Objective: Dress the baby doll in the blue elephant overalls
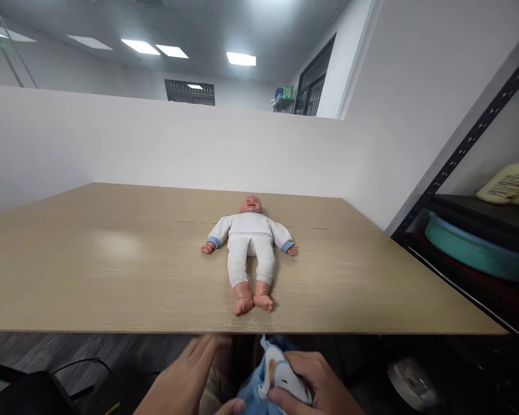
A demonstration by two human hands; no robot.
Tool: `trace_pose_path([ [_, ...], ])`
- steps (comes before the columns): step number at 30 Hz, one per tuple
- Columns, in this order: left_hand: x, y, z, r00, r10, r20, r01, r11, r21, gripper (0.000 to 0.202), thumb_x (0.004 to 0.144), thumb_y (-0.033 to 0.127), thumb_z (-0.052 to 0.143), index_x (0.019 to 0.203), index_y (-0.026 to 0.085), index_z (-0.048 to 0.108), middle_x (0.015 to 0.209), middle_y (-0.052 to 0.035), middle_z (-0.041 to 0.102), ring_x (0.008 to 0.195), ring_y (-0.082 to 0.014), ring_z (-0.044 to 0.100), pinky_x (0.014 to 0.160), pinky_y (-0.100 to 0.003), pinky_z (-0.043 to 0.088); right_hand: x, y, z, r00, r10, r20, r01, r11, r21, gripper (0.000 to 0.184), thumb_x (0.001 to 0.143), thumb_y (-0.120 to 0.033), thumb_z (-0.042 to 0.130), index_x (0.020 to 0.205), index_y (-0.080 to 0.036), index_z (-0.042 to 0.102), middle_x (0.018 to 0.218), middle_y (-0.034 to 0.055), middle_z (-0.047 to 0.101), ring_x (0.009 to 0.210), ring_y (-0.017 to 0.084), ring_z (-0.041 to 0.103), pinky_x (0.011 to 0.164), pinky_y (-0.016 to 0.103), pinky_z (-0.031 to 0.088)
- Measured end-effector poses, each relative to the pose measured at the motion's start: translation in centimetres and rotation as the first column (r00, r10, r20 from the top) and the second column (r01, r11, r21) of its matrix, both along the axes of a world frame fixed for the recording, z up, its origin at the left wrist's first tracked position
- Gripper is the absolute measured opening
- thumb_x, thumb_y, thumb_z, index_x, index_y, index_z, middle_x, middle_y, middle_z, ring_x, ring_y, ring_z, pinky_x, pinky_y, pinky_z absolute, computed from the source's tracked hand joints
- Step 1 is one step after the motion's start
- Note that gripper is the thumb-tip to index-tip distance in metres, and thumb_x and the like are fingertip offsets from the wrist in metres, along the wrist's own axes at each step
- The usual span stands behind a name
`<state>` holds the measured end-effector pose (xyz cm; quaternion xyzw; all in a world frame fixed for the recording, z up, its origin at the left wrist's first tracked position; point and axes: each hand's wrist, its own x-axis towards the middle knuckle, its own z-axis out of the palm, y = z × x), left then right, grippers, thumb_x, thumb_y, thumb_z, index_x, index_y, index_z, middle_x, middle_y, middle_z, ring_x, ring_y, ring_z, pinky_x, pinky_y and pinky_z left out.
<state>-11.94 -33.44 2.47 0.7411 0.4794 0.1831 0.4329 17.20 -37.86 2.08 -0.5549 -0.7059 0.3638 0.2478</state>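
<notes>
Below the table's front edge, my right hand (318,380) is closed on a light blue cloth piece (253,383), thumb pressed on its white part with an orange-brown patch and dark spots. It looks like a small garment, but its full shape is hidden. My left hand (192,369) is beside it on the left, slightly blurred, fingers stretched out and thumb near the cloth's lower edge. A baby doll (251,230) lies on its back on the table (125,276), in white clothes with blue cuffs, arms spread and bare feet towards me.
A low white partition (216,147) stands behind the table. On the right, a dark metal shelf (471,135) holds a teal basin (476,248) and pale yellow bottles (508,181). A round white container (413,383) is under the table at lower right.
</notes>
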Motion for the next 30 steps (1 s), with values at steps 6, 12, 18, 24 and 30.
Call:
trace_pose_path([
  [6,3.9,7.4,10.1,0.910,-0.372,0.183,0.359,0.928,0.102,0.102,0.078,0.049,0.092,0.164,0.036,0.039,0.161,-0.0095,0.052,0.145,-0.0353,0.052,0.119,-0.048,0.046,-1.1,5.9,10.7,0.981,0.176,0.078,-0.188,0.965,0.182,0.020,0.091,-0.034,0.075,0.079,-0.020,0.068,0.079,-0.0011,0.069,0.076,0.016,0.061,0.071,0.026,0.045],
  [12,6.0,15.7,13.2,0.811,-0.516,0.274,0.511,0.854,0.095,0.031,0.090,0.043,0.083,0.104,0.018,0.070,0.088,0.0001,0.065,0.080,-0.0143,0.059,0.070,-0.025,0.046,2.8,12.4,13.8,0.969,0.232,-0.084,-0.226,0.971,0.074,0.030,0.095,-0.042,0.076,0.115,-0.022,0.070,0.095,0.0004,0.072,0.080,0.017,0.065,0.069,0.025,0.049],
  [18,5.5,20.3,15.4,0.805,-0.538,0.249,0.490,0.840,0.232,0.029,0.098,0.043,0.074,0.114,0.019,0.068,0.100,-0.0024,0.066,0.092,-0.0165,0.060,0.080,-0.027,0.052,6.0,18.0,13.2,0.886,0.459,-0.061,-0.451,0.886,0.109,0.025,0.091,-0.039,0.083,0.107,-0.021,0.077,0.109,0.0052,0.073,0.104,0.024,0.065,0.093,0.033,0.052],
  [24,4.5,25.4,16.1,0.763,-0.637,0.110,0.623,0.770,0.137,0.043,0.089,0.049,0.083,0.116,0.018,0.072,0.089,-0.0024,0.071,0.077,-0.0162,0.064,0.067,-0.025,0.053,6.5,22.7,14.0,0.887,0.382,-0.261,-0.340,0.921,0.193,0.018,0.101,-0.040,0.071,0.108,-0.023,0.070,0.096,0.0011,0.063,0.088,0.017,0.059,0.077,0.024,0.047],
  [30,4.6,28.3,15.2,0.807,-0.536,0.248,0.501,0.844,0.192,0.040,0.099,0.047,0.072,0.129,0.021,0.064,0.107,-0.0058,0.072,0.096,-0.0191,0.067,0.081,-0.027,0.056,6.3,27.4,13.6,0.896,0.351,-0.271,-0.287,0.925,0.247,0.024,0.099,-0.044,0.073,0.112,-0.023,0.073,0.100,0.0025,0.066,0.093,0.018,0.060,0.081,0.025,0.048],
])
